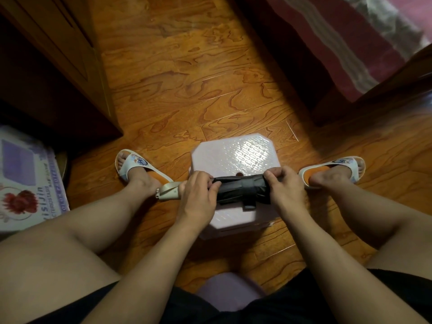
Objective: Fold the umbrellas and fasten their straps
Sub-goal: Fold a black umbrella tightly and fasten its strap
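Wooden floor (210, 78); one bed (364, 43) at upper right, one cabinet (46, 66) at upper left, one printed box (25, 183) at left. One pale plastic stool (236, 153) stands between two slippered feet. One dark umbrella (243, 189), folded, lies crosswise on the stool, its cream handle (168, 190) sticking out left past the edge. Left hand (198, 195) grips the handle end, fingers curled on the canopy; right hand (285, 185) pinches the other end. One strap (249, 204) hangs loose.
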Demonstrator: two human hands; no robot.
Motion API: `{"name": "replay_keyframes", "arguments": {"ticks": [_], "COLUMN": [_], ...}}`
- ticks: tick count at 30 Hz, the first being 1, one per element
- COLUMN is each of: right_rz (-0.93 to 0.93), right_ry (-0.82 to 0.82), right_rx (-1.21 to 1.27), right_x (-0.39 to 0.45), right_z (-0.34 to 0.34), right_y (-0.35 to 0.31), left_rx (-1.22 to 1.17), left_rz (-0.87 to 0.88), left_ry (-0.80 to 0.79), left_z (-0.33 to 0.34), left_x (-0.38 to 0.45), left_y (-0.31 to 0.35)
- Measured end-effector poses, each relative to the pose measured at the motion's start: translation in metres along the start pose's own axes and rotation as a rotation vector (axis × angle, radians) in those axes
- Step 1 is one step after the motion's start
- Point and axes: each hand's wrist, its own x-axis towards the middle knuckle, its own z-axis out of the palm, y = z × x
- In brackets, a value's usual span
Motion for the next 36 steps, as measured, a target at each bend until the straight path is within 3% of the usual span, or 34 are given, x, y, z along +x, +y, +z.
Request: {"name": "replay_keyframes", "arguments": {"ticks": [3, 7, 12, 14, 15, 17, 19, 22, 24, 26, 28, 33, 36], "right_rz": [-0.052, -0.278, -0.22, -0.299, -0.373, -0.475, -0.533, -0.773, -0.969, -0.982, -0.976, -1.065, -1.174], "right_ry": [-0.066, -0.19, -0.138, -0.128, -0.152, -0.236, -0.297, -0.313, -0.447, -0.537, -0.52, -0.481, -0.366], "right_rx": [-0.087, -0.449, -0.521, -0.589, -0.67, -0.82, -0.93, -0.926, -1.064, -1.186, -1.156, -1.088, -1.02], "right_x": [0.006, 0.01, 0.004, 0.007, 0.009, 0.013, 0.016, 0.01, 0.005, 0.014, 0.026, 0.036, 0.043], "right_z": [-0.004, -0.009, -0.006, -0.006, -0.007, -0.012, -0.02, -0.024, -0.029, -0.035, -0.041, -0.057, -0.078], "right_y": [-0.008, -0.014, -0.012, -0.013, -0.011, -0.007, -0.008, -0.015, -0.018, -0.009, -0.008, -0.027, -0.062], "left_rx": [-0.024, 0.011, 0.021, -0.078, -0.092, 0.085, 0.349, 0.419, 0.419, 0.445, 0.527, 0.64, 0.584], "left_rz": [-0.107, -0.272, -0.375, -0.246, -0.103, 0.202, 0.345, 0.345, 0.312, 0.318, 0.288, 0.161, 0.092], "left_ry": [-0.004, -0.056, 0.049, 0.046, 0.024, -0.187, -0.391, -0.349, -0.346, -0.418, -0.474, -0.355, -0.389], "left_z": [-0.002, 0.0, 0.003, -0.003, -0.005, -0.008, -0.012, -0.013, -0.014, -0.015, -0.023, -0.061, -0.092], "left_x": [0.007, 0.022, 0.03, 0.029, 0.025, 0.01, 0.001, 0.009, 0.013, 0.009, 0.003, 0.0, -0.007], "left_y": [0.009, 0.018, 0.03, 0.029, 0.022, 0.007, -0.003, -0.001, 0.006, 0.008, 0.007, 0.017, 0.033]}}
